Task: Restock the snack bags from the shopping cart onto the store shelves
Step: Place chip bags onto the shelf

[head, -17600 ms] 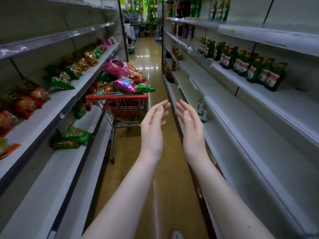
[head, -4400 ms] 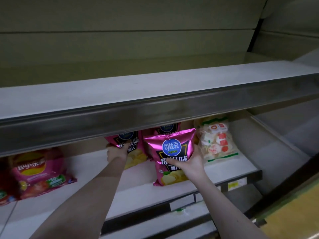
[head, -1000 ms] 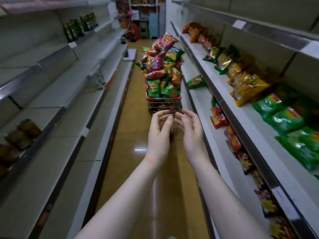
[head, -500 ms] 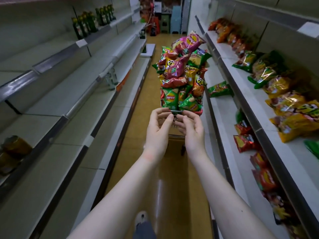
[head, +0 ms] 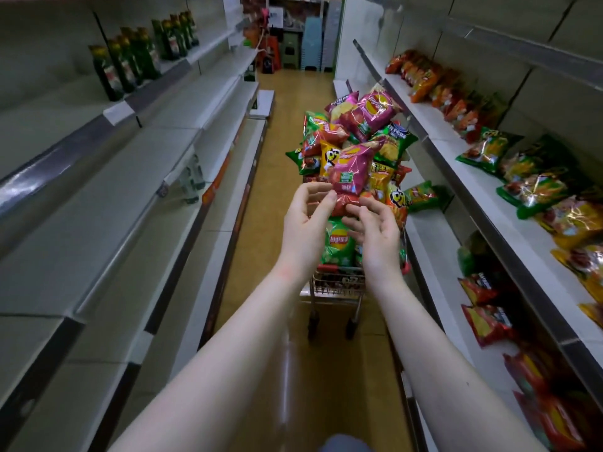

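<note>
A shopping cart [head: 336,282] stands in the aisle straight ahead, heaped high with snack bags in pink, green, red and yellow. My left hand [head: 305,230] and my right hand [head: 375,233] are both raised just in front of the heap, fingers spread and curled. Their fingertips reach a pink snack bag [head: 350,171] and a red snack bag [head: 347,202] on the near side of the pile. Neither hand has closed on a bag. The right-hand shelves [head: 456,177] hold rows of green, yellow and red snack bags.
The left-hand shelves [head: 137,177] carry only dark green bottles [head: 130,66] on an upper level and a few clear bottles [head: 191,184] lower down. Stacked stools and clutter [head: 293,44] stand at the aisle's far end. The yellow floor [head: 261,243] runs between the shelf rows.
I have come right up to the cart. My hands have risen from the cart's near edge to the front of the heap and have spread apart at the pink and red bags.
</note>
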